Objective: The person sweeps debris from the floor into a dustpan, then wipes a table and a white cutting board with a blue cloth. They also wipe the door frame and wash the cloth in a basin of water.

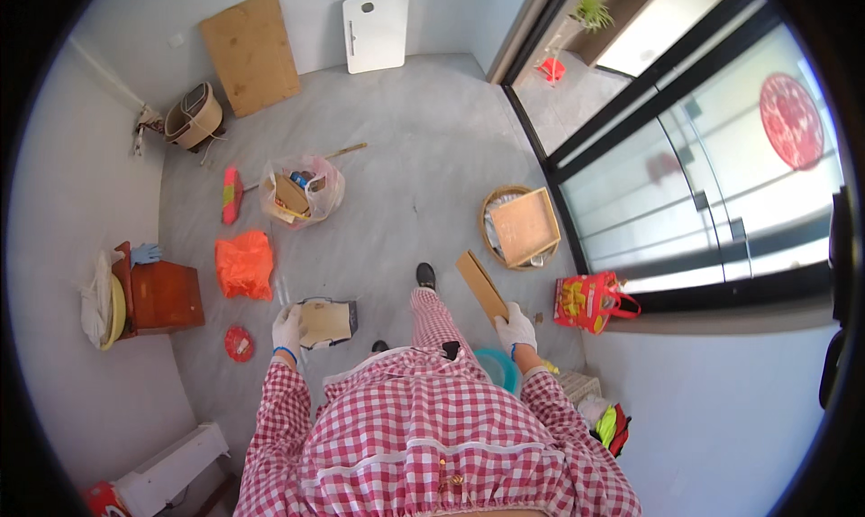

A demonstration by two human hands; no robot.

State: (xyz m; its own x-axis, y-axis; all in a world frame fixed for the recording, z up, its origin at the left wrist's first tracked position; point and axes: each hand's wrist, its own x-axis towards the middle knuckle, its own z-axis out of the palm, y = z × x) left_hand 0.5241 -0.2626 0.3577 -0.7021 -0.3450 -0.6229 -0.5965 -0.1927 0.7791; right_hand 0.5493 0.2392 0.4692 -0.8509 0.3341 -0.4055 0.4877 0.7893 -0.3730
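My left hand [288,329], in a white glove, grips the left side of an open cardboard box [328,322] with a dark outside. A folded piece of brown cardboard [481,289] is in my right hand [516,330], also gloved in white, and points up and to the left. Ahead on the floor, a clear plastic bag [324,193] holds cardboard and other rubbish. An orange plastic bag [244,265] lies beyond my left hand. To the right, a wooden tray [526,227] rests on a round wicker basket [485,230].
A red gift bag [584,302] stands by the glass door [676,199]. At left are a reddish wooden stool [165,294], a red round dish [239,343] and a foot-bath tub [194,117]. Flat cardboard [251,54] and a white board [376,34] lean on the far wall. A teal basin [497,368] is beside me.
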